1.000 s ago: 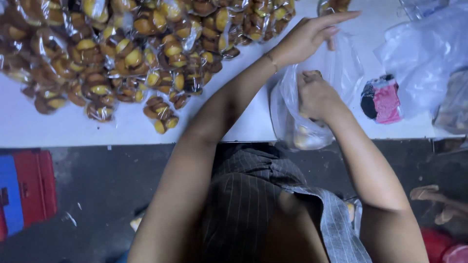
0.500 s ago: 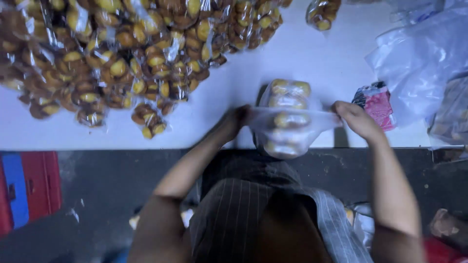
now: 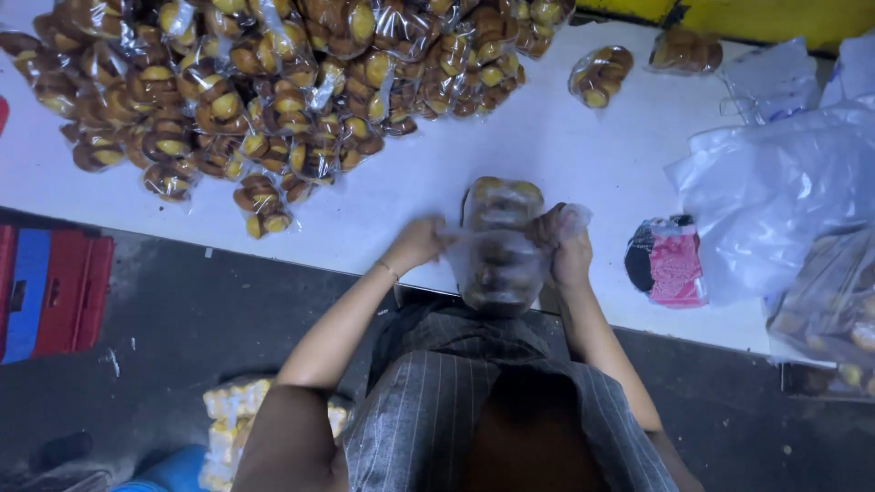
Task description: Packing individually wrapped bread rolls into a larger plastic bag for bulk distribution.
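Both the left hand point(image 3: 417, 244) and right hand point(image 3: 570, 251) gripped the clear filled bag point(image 3: 499, 246) (pastries inside) at the worktop point(image 3: 565, 155) edge, apparently closing it.

white table point(image 3: 565, 155) | heap of bagged pastries point(image 3: 273, 82) | clear bags point(image 3: 775, 200) | red-black pouch, perhaps cloth point(image 3: 670, 260)
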